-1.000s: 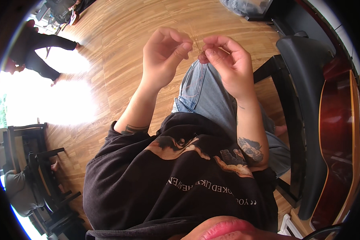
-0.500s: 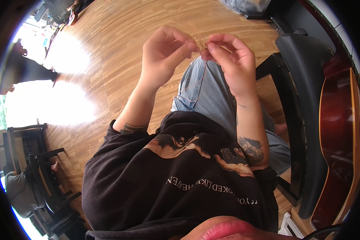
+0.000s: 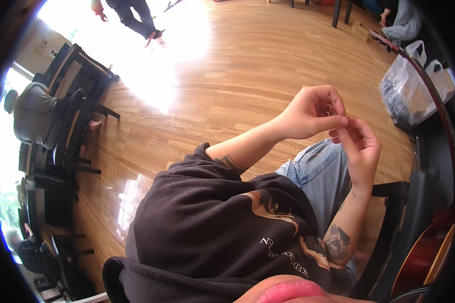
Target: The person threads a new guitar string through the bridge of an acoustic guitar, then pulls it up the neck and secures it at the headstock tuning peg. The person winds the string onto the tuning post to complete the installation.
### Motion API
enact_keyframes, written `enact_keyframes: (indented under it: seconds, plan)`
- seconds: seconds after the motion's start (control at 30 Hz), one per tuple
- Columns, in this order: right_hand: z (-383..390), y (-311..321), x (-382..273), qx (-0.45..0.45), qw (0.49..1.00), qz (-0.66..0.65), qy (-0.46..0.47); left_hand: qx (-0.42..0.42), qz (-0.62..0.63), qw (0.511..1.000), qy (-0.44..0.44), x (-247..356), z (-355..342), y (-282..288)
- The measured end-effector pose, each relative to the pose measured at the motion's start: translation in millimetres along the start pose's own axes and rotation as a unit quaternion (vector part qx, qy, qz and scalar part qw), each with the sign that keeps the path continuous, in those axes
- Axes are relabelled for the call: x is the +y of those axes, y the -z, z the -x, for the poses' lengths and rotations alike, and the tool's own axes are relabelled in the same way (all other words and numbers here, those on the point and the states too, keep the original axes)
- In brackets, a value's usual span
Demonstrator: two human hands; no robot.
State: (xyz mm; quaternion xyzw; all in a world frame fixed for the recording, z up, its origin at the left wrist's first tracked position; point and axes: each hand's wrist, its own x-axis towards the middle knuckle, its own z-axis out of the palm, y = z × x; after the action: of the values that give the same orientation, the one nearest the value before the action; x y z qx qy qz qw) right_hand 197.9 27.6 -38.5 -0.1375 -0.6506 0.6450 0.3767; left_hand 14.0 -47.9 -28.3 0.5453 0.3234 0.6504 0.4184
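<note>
My left hand and my right hand meet above my knee, fingertips touching or nearly so. Both are closed in a pinch, thumbs against the bent fingers. Between them is a fine, pale-orange thread, mostly hidden by the fingers. A faint stretch of the thread trails over the jeans. How the thread runs between the fingertips is too small to tell.
At right are a black padded seat, a red-brown guitar and clear plastic bags. A person in grey sits by dark furniture at left. Another person's legs stand on the wooden floor at far left.
The view has swung, so my hands now appear further right and lower. They have drawn closer together, still pinching the thread, which shows less than before.
</note>
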Motion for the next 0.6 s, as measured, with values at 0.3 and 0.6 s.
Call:
enact_keyframes:
  seconds: [0.3, 0.6]
  plan:
    - [-24.2, -35.3, -27.5, -0.047, 0.998, 0.038, 0.036, 0.053, 0.044, 0.996, -0.054, 37.6, 11.1, 19.7]
    - [-27.1, -52.8, -42.6, -0.069, 0.995, -0.069, -0.007, 0.067, 0.231, 0.97, -0.026, 38.5, 16.7, 35.6]
